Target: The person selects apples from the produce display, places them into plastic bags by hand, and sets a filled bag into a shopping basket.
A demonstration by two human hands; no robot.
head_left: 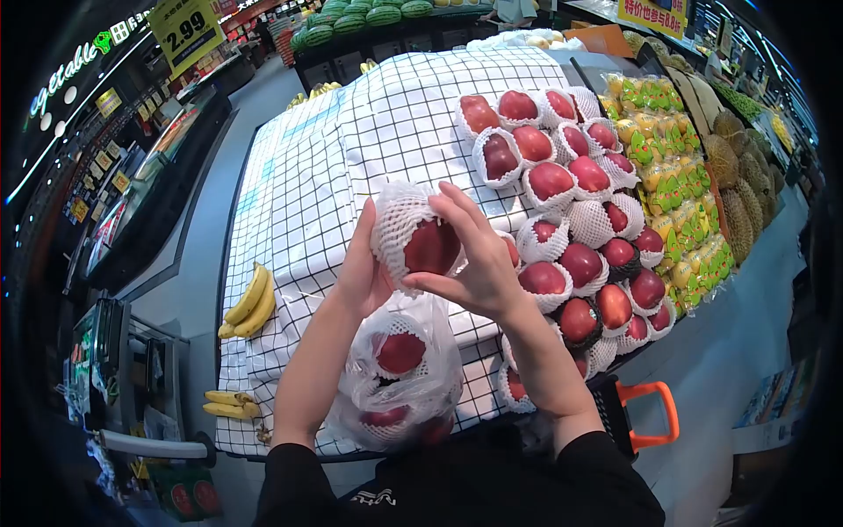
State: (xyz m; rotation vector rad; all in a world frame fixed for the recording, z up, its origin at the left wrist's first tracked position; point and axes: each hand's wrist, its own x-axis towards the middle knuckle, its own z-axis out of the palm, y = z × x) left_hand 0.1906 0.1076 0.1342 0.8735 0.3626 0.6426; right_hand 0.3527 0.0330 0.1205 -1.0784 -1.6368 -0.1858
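Observation:
Between my two hands is a dark red, smooth fruit [431, 247] partly wrapped in a white foam net, held above the table. My left hand [369, 268] cups its left side, over the netting. My right hand [479, 255] curves around the right side, thumb below and fingers above. Just under it, close to my body, a clear plastic bag [439, 351] contains several similar netted red fruits, including one red fruit [400, 352] near its top. To the right lies a pile of red fruits in foam nets [551, 181].
A checked cloth [299, 202] covers the table. Bananas [252, 303] lie at its left edge. Packs of yellow fruit [676, 193] line the right side, with durians [742, 184] beyond. An orange handle [672, 413] stands at the near right, watermelons [351, 19] at the back.

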